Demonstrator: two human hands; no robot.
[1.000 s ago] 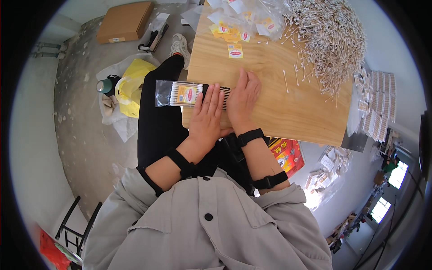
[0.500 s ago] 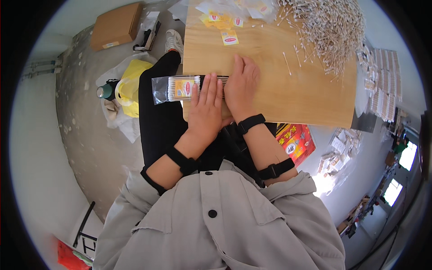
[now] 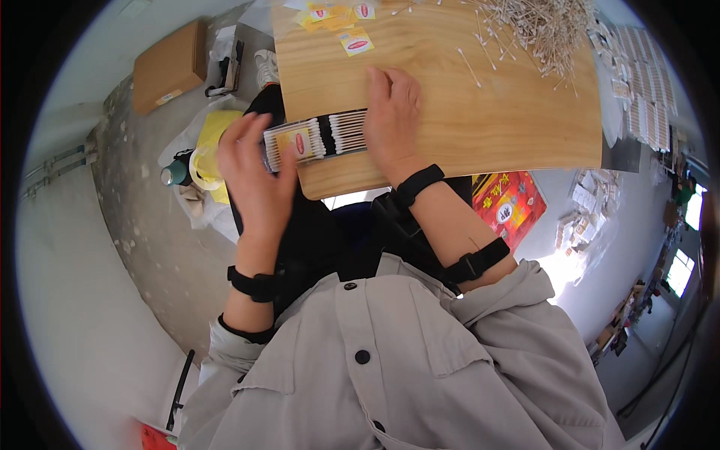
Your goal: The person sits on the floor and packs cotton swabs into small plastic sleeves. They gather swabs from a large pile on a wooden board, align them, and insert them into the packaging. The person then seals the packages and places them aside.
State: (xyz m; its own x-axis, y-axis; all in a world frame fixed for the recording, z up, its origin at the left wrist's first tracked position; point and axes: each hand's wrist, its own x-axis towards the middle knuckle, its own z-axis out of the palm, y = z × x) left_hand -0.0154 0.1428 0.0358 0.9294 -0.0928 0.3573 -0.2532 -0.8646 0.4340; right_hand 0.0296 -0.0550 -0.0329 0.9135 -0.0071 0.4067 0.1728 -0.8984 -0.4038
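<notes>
A clear plastic pack of cotton swabs [image 3: 347, 133] lies across the table's near left corner, tilted slightly. A yellow label card [image 3: 294, 141] shows through its left part, and a dark gap separates two bundles of white-tipped swabs. My right hand [image 3: 394, 124] is palm down with curled fingers on the pack's right end, which it covers. My left hand [image 3: 255, 176], a little blurred, is at the other end, past the table edge. Its fingers and thumb are apart and partly hide the pack's left end.
A big heap of loose cotton swabs [image 3: 551, 30] covers the table's far right, with strays near it. Yellow label cards [image 3: 357, 42] lie at the far left of the wooden table [image 3: 480, 139]. A yellow bag [image 3: 212, 154], a bottle [image 3: 174, 174] and a cardboard box [image 3: 169, 66] are on the floor.
My left hand has lifted off the pack's middle and moved left to its end, uncovering the swabs and dark gap. The right hand stays on the pack. The whole view has shifted.
</notes>
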